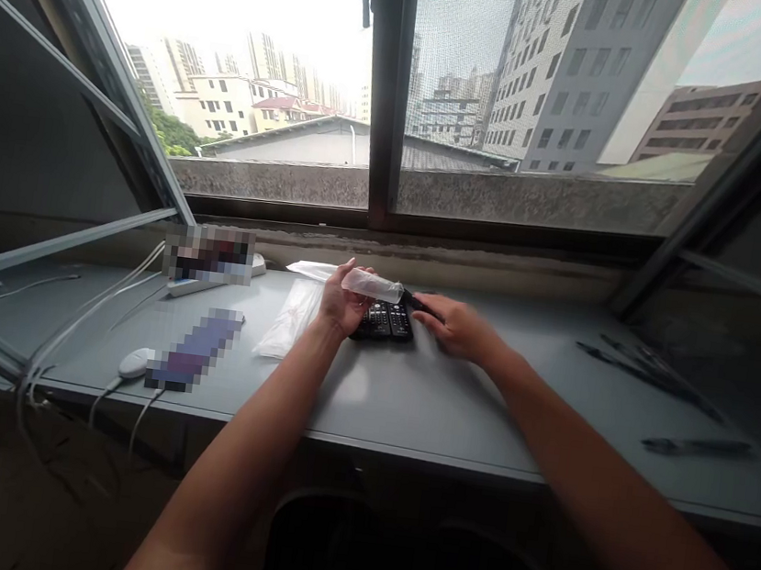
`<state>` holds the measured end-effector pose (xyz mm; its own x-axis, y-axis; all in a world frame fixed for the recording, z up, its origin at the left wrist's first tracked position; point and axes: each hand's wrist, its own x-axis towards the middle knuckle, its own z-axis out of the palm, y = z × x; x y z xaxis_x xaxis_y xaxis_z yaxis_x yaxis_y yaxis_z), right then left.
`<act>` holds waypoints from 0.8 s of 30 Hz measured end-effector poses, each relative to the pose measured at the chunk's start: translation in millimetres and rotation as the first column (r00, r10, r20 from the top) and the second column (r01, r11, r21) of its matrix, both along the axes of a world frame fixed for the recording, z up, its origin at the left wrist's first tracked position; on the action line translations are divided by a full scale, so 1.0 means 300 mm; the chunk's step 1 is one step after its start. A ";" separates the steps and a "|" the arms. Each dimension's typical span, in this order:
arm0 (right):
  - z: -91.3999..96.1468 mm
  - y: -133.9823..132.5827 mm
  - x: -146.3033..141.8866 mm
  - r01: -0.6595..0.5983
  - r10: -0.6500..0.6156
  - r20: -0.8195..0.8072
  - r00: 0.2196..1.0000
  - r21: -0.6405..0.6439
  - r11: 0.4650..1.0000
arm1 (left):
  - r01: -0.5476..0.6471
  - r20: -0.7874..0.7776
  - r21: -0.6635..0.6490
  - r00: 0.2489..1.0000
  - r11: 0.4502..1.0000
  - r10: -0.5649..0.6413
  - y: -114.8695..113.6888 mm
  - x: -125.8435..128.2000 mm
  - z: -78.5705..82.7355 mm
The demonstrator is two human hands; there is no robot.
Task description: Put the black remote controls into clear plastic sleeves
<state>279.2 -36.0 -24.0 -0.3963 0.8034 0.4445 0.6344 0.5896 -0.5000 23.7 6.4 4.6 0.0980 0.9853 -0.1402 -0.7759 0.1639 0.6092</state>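
My left hand (pixel 340 306) is closed on a clear plastic sleeve (pixel 360 281), holding it just above a black calculator (pixel 386 321) that lies on the grey ledge (pixel 408 399). A thin black pen-like item (pixel 420 305) sticks out of the sleeve's right end. My right hand (pixel 457 328) pinches that black item, its fingers curled beside the calculator. A second clear plastic bag (pixel 291 318) lies flat on the ledge to the left of my left hand.
White cables (pixel 81 318), a white mouse-like object (pixel 136 361) and two blurred items lie at the left. A dark pen (pixel 694 446) and thin dark sticks (pixel 648 366) lie at the right. Window frame behind; a dark bin (pixel 402 565) sits below the ledge.
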 end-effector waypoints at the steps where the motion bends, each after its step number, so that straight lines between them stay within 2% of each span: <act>1: 0.006 -0.007 -0.006 0.046 -0.046 -0.063 0.997 0.001 0.999 | -0.001 0.000 0.000 1.000 1.000 0.001 -0.001 0.000 0.001; 4: 0.014 -0.018 -0.029 0.127 -0.159 -0.290 0.944 -0.125 0.984 | 0.002 0.000 -0.001 1.000 1.000 -0.002 -0.004 0.001 0.004; 6: 0.010 -0.018 -0.046 0.084 -0.183 -0.465 0.866 -0.225 0.971 | 0.003 0.001 -0.002 1.000 1.000 -0.003 -0.006 0.001 0.006; 10: 0.007 -0.015 -0.076 -0.025 -0.185 -0.716 0.673 -0.273 0.962 | -0.002 -0.003 -0.008 1.000 1.000 0.002 -0.009 0.002 0.009; 15: 0.030 -0.023 -0.078 -0.059 -0.235 -0.823 0.517 -0.308 0.949 | -0.005 -0.011 -0.009 1.000 1.000 0.005 -0.009 0.002 0.009; 18: 0.049 -0.026 -0.072 -0.110 -0.295 -0.867 0.403 -0.365 0.924 | -0.003 -0.016 -0.011 1.000 1.000 0.002 -0.008 0.001 0.009; 22: 0.072 -0.029 -0.073 -0.239 -0.374 -0.893 0.251 -0.432 0.870 | 0.010 -0.036 -0.023 0.999 1.000 -0.011 -0.006 -0.001 0.007; 24: 0.083 -0.036 -0.076 -0.339 -0.411 -0.884 0.221 -0.465 0.818 | 0.012 -0.038 -0.027 0.999 1.000 -0.013 -0.006 -0.002 0.007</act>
